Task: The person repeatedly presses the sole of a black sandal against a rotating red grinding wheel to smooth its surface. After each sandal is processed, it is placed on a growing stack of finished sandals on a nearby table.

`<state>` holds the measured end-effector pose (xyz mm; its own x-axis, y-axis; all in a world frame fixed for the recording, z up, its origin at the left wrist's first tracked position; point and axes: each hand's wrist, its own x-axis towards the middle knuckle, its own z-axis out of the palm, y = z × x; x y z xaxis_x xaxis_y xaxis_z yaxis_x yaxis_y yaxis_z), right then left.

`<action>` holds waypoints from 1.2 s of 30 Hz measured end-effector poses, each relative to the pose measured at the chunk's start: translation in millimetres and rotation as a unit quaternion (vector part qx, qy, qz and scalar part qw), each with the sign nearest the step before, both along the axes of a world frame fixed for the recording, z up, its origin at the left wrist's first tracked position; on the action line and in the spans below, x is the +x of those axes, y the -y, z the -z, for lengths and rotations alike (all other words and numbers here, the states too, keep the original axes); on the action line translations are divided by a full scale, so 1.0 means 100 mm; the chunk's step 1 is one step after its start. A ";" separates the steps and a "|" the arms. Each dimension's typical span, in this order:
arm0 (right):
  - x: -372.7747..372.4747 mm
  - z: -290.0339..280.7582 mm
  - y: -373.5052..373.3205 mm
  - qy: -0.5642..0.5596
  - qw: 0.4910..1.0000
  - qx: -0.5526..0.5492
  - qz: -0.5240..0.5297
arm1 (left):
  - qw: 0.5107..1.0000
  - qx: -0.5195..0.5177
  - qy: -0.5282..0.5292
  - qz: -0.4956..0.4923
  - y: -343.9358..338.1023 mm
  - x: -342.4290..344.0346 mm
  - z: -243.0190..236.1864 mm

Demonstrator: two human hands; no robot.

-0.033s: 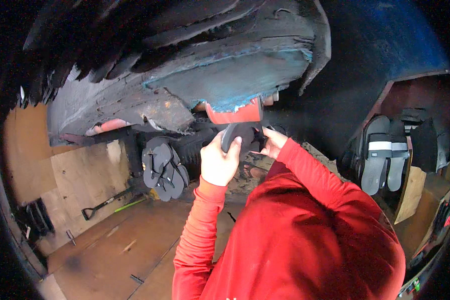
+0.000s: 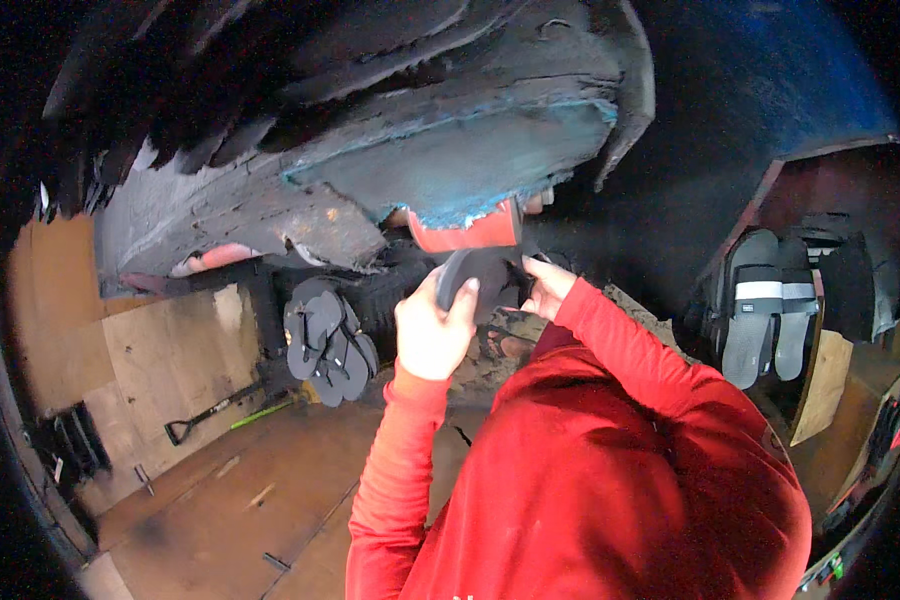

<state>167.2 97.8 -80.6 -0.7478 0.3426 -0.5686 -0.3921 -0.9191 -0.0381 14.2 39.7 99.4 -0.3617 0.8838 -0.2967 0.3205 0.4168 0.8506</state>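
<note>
My left hand (image 2: 433, 325) is closed round the near-left edge of a dark sandal (image 2: 485, 282), thumb on the side facing me. The fingers of my right hand (image 2: 552, 290) are curled at the sandal's right side, on what looks like its black strap. The sandal is tilted, its top edge at or just below a red curved band (image 2: 467, 234) that looks like a grinding wheel or belt. I cannot tell whether they touch. A ragged grey-blue hood (image 2: 450, 175) hangs over the band.
Several black flip-flops (image 2: 328, 340) are stacked at the left. Black slides with a white band (image 2: 758, 310) stand at the right beside a wooden board (image 2: 822, 385). A black-handled tool (image 2: 195, 420) and a green stick (image 2: 260, 412) lie on the brown floor (image 2: 270, 480).
My left hand has moved slightly left and down, still gripping the sandal. The right hand stays almost in place. The whole view has shifted a little.
</note>
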 end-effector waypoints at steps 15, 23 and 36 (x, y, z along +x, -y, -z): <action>-0.11 -0.81 0.36 -0.003 0.997 0.074 0.020 | 0.994 0.010 -0.104 -0.027 0.99 0.06 -0.81; -0.14 -0.61 0.05 0.039 0.996 0.062 0.046 | 0.999 0.003 -0.038 -0.017 0.45 0.16 -0.56; -0.10 -0.78 0.37 0.083 0.974 0.205 0.045 | 0.998 -0.004 -0.057 -0.039 1.74 0.12 -0.25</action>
